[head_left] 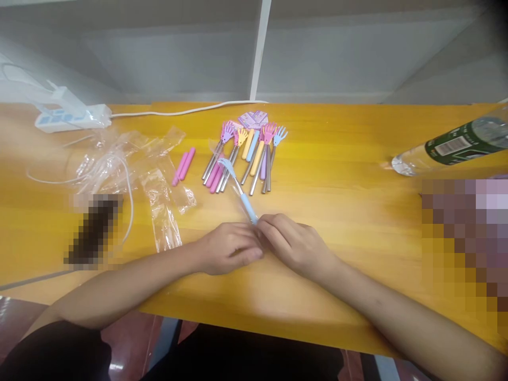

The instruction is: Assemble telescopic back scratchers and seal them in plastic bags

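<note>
Bare left and right hands pinch a pale-blue, claw-headed stick in clear film by its handle end, near the yellow wooden table's front edge, apparently steadying the wrapper; behind, similar multicoloured sticks lie before a grey partition.

The fingertips of the right hand are tucked out of sight where they meet the lower end of the blue handle. Blocky pixels obscure a dark object at the left and the area at the right edge. The right edge cuts off the bottle; print on the purple cards is too small to read.
</note>
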The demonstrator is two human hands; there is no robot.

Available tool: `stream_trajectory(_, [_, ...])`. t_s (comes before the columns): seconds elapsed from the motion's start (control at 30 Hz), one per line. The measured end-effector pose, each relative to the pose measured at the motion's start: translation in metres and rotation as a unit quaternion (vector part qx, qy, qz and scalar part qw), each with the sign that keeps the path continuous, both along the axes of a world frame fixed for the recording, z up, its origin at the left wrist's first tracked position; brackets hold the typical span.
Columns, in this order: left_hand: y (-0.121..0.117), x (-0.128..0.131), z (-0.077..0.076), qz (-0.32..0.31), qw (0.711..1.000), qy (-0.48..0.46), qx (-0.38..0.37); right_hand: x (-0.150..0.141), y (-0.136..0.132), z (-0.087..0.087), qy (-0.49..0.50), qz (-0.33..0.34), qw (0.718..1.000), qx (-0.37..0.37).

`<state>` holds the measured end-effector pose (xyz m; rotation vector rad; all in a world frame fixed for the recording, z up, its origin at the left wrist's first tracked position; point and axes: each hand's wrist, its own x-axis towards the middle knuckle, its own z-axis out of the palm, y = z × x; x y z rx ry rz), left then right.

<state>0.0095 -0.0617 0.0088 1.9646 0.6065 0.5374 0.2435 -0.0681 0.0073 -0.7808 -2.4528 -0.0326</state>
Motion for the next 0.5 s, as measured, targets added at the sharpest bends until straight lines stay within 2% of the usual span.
stream_trajectory(0.07, [0.000,-0.003,0.000,0.071,0.990,-0.018,-0.123,0.004,0.000,-0.002,0.004,0.007,1.000,0.000])
stream_trajectory(0.13, [0.001,-0.005,-0.001,0.148,0.956,-0.047,-0.249,0.007,0.000,-0.002,0.012,0.016,1.000,0.006])
stream_trajectory(0.2, [0.003,-0.004,-0.003,0.194,0.920,-0.078,-0.331,0.008,0.000,-0.002,0.040,0.032,0.999,0.012])
stream_trajectory(0.33, [0.009,0.000,-0.004,0.211,0.890,-0.106,-0.390,0.008,-0.001,0.000,0.098,0.068,0.993,0.002])
stream_trajectory(0.5, [0.012,0.001,-0.006,0.223,0.868,-0.161,-0.413,0.007,-0.002,-0.003,0.099,0.058,0.993,0.009])
